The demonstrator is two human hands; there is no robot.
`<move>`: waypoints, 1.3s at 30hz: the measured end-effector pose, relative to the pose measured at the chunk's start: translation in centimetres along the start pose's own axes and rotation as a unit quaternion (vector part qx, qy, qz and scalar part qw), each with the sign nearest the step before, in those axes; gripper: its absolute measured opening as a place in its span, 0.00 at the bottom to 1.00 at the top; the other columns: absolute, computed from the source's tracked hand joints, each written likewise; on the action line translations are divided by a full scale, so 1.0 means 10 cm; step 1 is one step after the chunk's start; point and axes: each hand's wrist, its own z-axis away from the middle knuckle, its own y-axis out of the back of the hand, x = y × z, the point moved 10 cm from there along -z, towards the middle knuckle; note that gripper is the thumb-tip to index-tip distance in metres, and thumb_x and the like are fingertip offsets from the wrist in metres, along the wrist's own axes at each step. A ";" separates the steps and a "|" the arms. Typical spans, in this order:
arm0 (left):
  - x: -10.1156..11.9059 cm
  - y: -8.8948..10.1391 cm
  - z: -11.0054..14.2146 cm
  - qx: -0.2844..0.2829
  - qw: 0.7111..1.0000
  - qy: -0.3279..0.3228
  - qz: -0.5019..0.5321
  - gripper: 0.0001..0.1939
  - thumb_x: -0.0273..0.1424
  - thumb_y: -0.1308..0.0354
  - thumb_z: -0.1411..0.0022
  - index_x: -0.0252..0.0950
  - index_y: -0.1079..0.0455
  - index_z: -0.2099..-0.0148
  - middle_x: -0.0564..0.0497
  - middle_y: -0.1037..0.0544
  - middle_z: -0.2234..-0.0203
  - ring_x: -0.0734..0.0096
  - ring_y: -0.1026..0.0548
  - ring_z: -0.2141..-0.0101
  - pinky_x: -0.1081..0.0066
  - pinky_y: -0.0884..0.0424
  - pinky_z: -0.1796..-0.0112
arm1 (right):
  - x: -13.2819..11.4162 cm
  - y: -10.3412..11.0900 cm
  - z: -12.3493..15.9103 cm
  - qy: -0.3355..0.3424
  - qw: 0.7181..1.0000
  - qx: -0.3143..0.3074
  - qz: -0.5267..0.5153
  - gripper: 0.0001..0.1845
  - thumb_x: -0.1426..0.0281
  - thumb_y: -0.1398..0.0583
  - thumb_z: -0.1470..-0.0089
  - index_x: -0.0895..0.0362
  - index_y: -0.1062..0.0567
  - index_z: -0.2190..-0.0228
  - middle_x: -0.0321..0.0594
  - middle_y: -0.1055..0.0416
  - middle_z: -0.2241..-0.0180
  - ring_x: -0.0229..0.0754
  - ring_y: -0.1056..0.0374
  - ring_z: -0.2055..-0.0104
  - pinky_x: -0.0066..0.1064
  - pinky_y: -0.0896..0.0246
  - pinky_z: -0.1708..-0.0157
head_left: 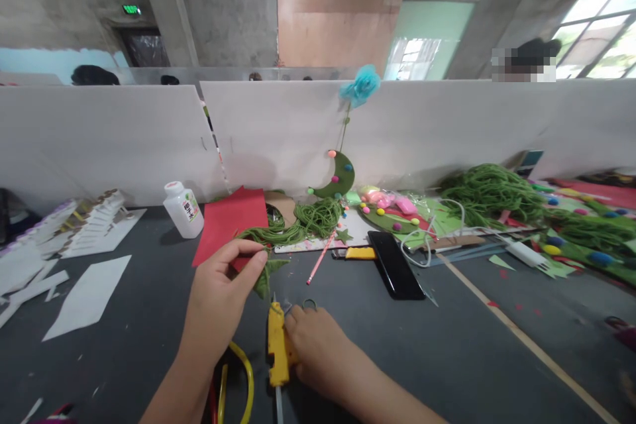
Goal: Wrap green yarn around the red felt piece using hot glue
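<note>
Between the thumb and fingers of my left hand [223, 288] is a green felt star [263, 280], partly hidden by the fingertips. My right hand [320, 348] is closed around the handle of a yellow glue gun [277, 344]. Its nozzle points away from me, just below the star, and a glue stick [279, 404] sticks out of its back end. Red felt sheets [231, 222] and a bundle of green yarn [318, 217] lie beyond my hands. A smaller green star [344, 236] rests near a pink pencil [322, 258].
A white bottle [183, 211] stands at the left, near paper pieces [89, 298]. A black phone [395, 265] and yellow cutter [360, 253] lie to the right. Against the white partition [278, 126] leans a green crescent [342, 172] with pompoms and a blue flower [360, 86].
</note>
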 end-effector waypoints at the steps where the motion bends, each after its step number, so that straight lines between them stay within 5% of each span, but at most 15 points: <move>1: 0.01 -0.02 0.02 -0.007 1.000 0.001 0.002 0.09 0.38 0.38 0.46 0.39 0.25 0.69 0.56 0.24 0.77 0.73 0.32 0.76 0.74 0.34 0.72 | -0.02 -0.04 -0.02 0.002 1.000 0.000 0.001 0.16 0.75 0.35 0.58 0.64 0.24 0.62 0.56 0.23 0.64 0.57 0.27 0.63 0.41 0.36 0.65; 5: 0.06 -0.10 0.06 -0.029 0.999 -0.003 0.015 0.07 0.37 0.38 0.46 0.39 0.25 0.69 0.56 0.24 0.76 0.71 0.29 0.74 0.73 0.34 0.69 | 0.10 0.24 0.06 -0.021 0.999 0.043 -0.015 0.18 0.65 0.32 0.60 0.62 0.24 0.67 0.55 0.24 0.64 0.59 0.28 0.62 0.42 0.36 0.65; 7: 0.08 -0.12 0.08 -0.036 0.999 -0.006 0.020 0.07 0.37 0.39 0.45 0.39 0.25 0.69 0.55 0.23 0.75 0.70 0.28 0.72 0.72 0.33 0.68 | 0.28 0.57 0.17 -0.072 0.992 0.093 -0.034 0.06 0.69 0.39 0.49 0.60 0.27 0.70 0.49 0.25 0.69 0.51 0.28 0.67 0.37 0.38 0.69; 9: 0.10 -0.15 0.09 -0.041 0.999 -0.006 0.014 0.06 0.36 0.39 0.45 0.39 0.25 0.69 0.55 0.23 0.74 0.69 0.28 0.72 0.72 0.33 0.68 | 0.40 0.89 0.32 -0.119 0.980 0.152 -0.055 0.09 0.71 0.48 0.40 0.59 0.29 0.68 0.44 0.27 0.70 0.44 0.30 0.70 0.32 0.39 0.71; 13: 0.14 -0.28 0.16 -0.067 0.998 -0.018 0.007 0.05 0.35 0.39 0.45 0.39 0.25 0.70 0.55 0.23 0.73 0.69 0.28 0.70 0.72 0.33 0.66 | 0.33 1.33 0.61 -0.067 0.911 0.337 -0.227 0.03 0.71 0.42 0.45 0.55 0.32 0.71 0.35 0.32 0.73 0.39 0.35 0.71 0.27 0.41 0.72; 19: 0.13 -0.53 0.25 -0.142 0.990 -0.007 0.027 0.10 0.38 0.42 0.42 0.39 0.25 0.72 0.54 0.22 0.75 0.69 0.28 0.71 0.72 0.32 0.68 | 0.26 1.27 0.61 -0.042 0.882 0.379 -0.276 0.08 0.72 0.41 0.47 0.55 0.35 0.76 0.34 0.36 0.75 0.40 0.38 0.71 0.28 0.43 0.71; 24: 0.11 -0.50 0.25 -0.132 0.990 0.006 0.056 0.07 0.35 0.40 0.45 0.39 0.24 0.70 0.54 0.21 0.74 0.68 0.27 0.71 0.72 0.31 0.67 | 0.40 1.28 0.61 -0.057 0.846 0.349 -0.398 0.07 0.76 0.45 0.52 0.55 0.36 0.78 0.32 0.38 0.78 0.36 0.40 0.75 0.27 0.45 0.73; 31: 0.10 -0.47 0.24 -0.134 0.989 0.015 0.056 0.07 0.35 0.40 0.46 0.39 0.25 0.72 0.54 0.21 0.75 0.68 0.26 0.71 0.71 0.31 0.67 | 0.47 1.07 0.49 -0.060 0.695 0.234 -0.677 0.05 0.73 0.44 0.54 0.54 0.36 0.71 0.28 0.38 0.76 0.32 0.37 0.79 0.25 0.41 0.77; 39: 0.14 -0.47 0.26 -0.138 0.990 0.013 0.040 0.07 0.35 0.40 0.46 0.40 0.24 0.71 0.54 0.20 0.74 0.68 0.26 0.70 0.73 0.32 0.66 | 0.54 1.25 0.64 -0.108 0.805 0.320 -0.488 0.05 0.72 0.41 0.52 0.56 0.27 0.69 0.27 0.48 0.82 0.34 0.48 0.80 0.24 0.53 0.80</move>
